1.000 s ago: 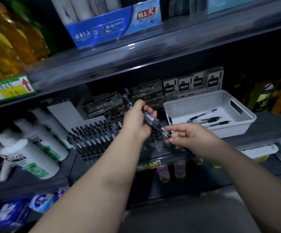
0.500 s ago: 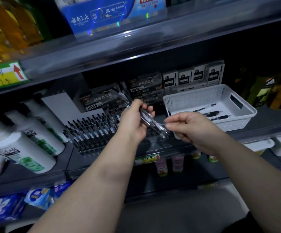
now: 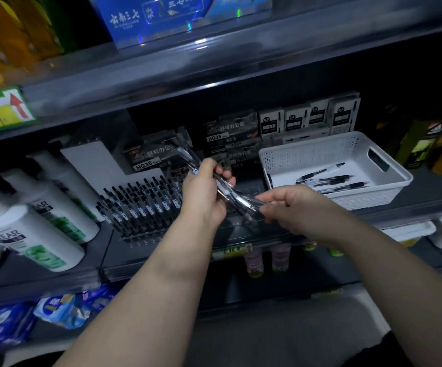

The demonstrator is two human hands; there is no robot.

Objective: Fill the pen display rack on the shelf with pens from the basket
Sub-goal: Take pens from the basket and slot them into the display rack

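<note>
On the dark grey middle shelf point(image 3: 431, 192), at right, a white perforated plastic basket point(image 3: 307, 154) with a cut-out handle held several loose black-and-clear pens point(image 3: 331, 180) lying flat on its floor, roughly parallel. Left of centre, a black tiered pen display rack point(image 3: 140, 205) carried rows of black-topped pens standing tilted in its slots; its right portion was hidden behind the hands. Between rack and basket, above the shelf, the left hand point(image 3: 204, 192) gripped a bundle of clear-barrelled pens point(image 3: 230, 194), fingers curled round its middle, the bundle slanting from upper left to lower right. The right hand point(image 3: 294, 207) pinched the bundle's lower end between thumb and forefinger, its other fingers curled under; which pen it held could not be told. The barrels looked transparent with dark grips, blurred in detail. Dark pen cartons point(image 3: 151, 157) marked HQ35 stood behind the rack, and white cartons point(image 3: 294, 123) behind the basket. White pump bottles point(image 3: 37, 234) were just left of the rack. An upper shelf edge point(image 3: 214, 83) overhung the working space; open room lay in front of the shelf, where both forearms reached in.
</note>
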